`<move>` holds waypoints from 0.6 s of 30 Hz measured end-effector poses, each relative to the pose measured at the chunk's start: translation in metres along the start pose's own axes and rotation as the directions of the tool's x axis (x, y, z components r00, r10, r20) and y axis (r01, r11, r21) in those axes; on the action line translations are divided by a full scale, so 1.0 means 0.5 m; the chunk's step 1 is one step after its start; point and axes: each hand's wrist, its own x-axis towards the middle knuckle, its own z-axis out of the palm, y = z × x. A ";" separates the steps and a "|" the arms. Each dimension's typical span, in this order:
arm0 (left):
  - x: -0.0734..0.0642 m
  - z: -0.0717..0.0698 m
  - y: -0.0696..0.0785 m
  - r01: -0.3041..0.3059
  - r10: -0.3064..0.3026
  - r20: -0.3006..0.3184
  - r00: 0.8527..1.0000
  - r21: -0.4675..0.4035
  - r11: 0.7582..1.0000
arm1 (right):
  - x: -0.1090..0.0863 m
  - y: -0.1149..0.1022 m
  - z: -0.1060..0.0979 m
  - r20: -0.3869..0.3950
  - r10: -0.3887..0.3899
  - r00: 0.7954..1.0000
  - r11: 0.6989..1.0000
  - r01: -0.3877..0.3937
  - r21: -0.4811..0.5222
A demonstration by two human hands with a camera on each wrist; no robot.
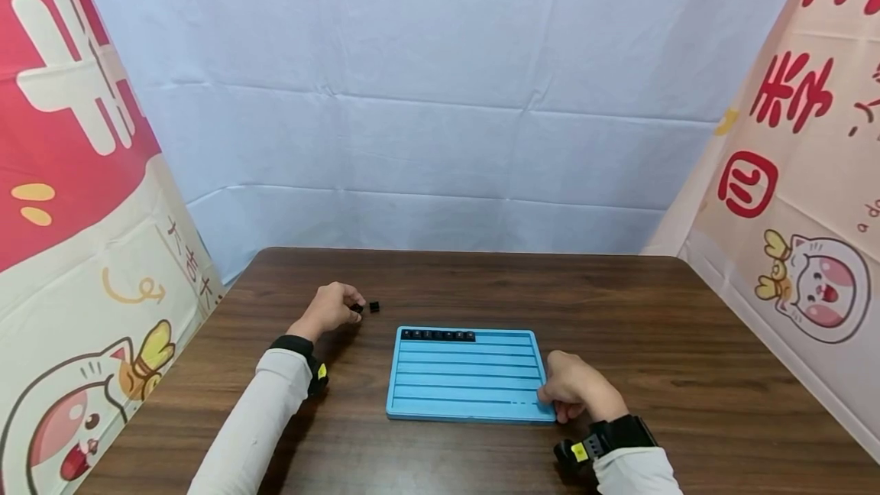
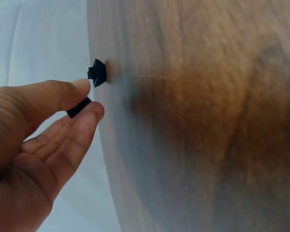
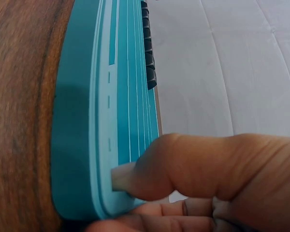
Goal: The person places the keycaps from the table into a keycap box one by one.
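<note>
Between thumb and fingertips, my left hand (image 1: 330, 308) pinches a small black keycap (image 2: 79, 107) over the far left part of the table. Just past those fingertips, another black keycap (image 1: 374, 306) lies on the wood, its stem showing in the left wrist view. A light blue tray (image 1: 467, 379) with long parallel slots lies in front of me. Several black keycaps (image 1: 438, 335) sit side by side in its top slot, from the left end to about the middle. My right hand (image 1: 579, 385) grips the tray's near right corner, thumb on top and the other fingers curled at the side.
The dark wooden table (image 1: 687, 342) carries everything. Behind it hangs a pale blue cloth (image 1: 440, 113). Printed cloth panels stand at the left (image 1: 82, 273) and the right (image 1: 784, 250), close to the table's sides.
</note>
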 end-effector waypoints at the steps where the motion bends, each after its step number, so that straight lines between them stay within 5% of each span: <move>1: 0.000 0.001 -0.001 -0.005 0.005 0.000 1.000 -0.003 1.000 | 0.000 0.000 0.000 -0.002 -0.001 1.000 1.000 0.001 -0.001; 18: -0.004 0.007 -0.001 -0.018 0.018 -0.005 1.000 -0.006 1.000 | -0.002 -0.001 -0.001 -0.001 -0.006 1.000 1.000 0.006 -0.003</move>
